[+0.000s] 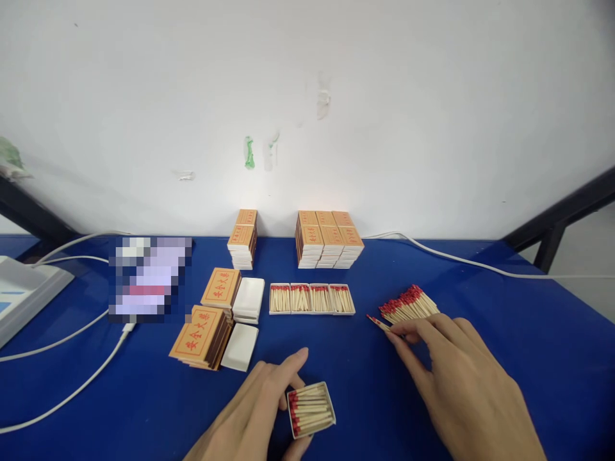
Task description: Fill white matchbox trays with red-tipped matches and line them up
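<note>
Two stacks of orange sleeves point(205, 330) at left, white empty trays point(246, 312) just beside. Left hand point(254, 410) cupped round tray point(311, 410) of red-tipped matches, front centre of blue table point(528, 333). Four filled trays point(312, 298) in row behind. Right hand point(461, 378), fingertips pinching loose matches point(408, 305) at their near edge, right of centre.

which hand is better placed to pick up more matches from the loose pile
Right, most likely. The right hand has its fingers on the near edge of the loose pile of matches. The left hand is farther away and holds the open tray by its side.
</note>
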`<state>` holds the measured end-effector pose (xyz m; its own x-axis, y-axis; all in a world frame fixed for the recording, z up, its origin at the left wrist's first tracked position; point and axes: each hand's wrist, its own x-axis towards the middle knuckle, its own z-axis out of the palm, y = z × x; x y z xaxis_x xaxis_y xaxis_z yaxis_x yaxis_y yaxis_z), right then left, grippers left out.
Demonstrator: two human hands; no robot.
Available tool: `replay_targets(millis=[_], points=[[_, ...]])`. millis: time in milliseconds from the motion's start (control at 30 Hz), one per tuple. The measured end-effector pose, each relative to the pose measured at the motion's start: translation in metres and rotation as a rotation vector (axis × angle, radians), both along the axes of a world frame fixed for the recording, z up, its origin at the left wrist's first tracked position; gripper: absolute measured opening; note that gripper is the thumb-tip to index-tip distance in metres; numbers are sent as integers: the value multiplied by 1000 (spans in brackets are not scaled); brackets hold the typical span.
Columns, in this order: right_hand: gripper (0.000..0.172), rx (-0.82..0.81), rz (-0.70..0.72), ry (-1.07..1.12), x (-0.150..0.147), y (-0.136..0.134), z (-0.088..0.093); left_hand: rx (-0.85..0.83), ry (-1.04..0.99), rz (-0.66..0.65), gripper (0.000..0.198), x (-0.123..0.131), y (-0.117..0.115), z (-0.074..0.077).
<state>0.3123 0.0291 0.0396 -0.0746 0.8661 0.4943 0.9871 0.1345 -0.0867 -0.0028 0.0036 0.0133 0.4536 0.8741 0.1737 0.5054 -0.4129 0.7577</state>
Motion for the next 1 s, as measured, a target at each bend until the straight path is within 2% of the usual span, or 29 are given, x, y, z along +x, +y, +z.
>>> replay_targets(millis=[200, 400, 600, 700, 733, 800, 933, 1000], points=[[47, -11, 66, -147, 9, 2, 1, 49, 1, -23, 95, 0, 1, -2], [41, -61, 322, -395, 26, 4, 6, 100, -2, -10, 88, 0, 3, -5], [35, -137, 334, -321, 31, -2, 7, 135, -4, 3, 85, 1, 3, -7], [26, -117, 337, -130, 13, -9, 13, 143, -4, 6, 86, 1, 3, -7], [26, -113, 381, -102, 3, -11, 16, 145, -5, 5, 87, 1, 3, -6], [32, -122, 496, -110, -19, -15, 20, 152, -10, 2, 88, 1, 4, -6], [32, -19, 585, -217, -58, -18, 20, 166, -25, -6, 85, 1, 6, -5], [27, 34, 609, -306, -69, -17, 18, 171, -32, -8, 83, 2, 6, -5]])
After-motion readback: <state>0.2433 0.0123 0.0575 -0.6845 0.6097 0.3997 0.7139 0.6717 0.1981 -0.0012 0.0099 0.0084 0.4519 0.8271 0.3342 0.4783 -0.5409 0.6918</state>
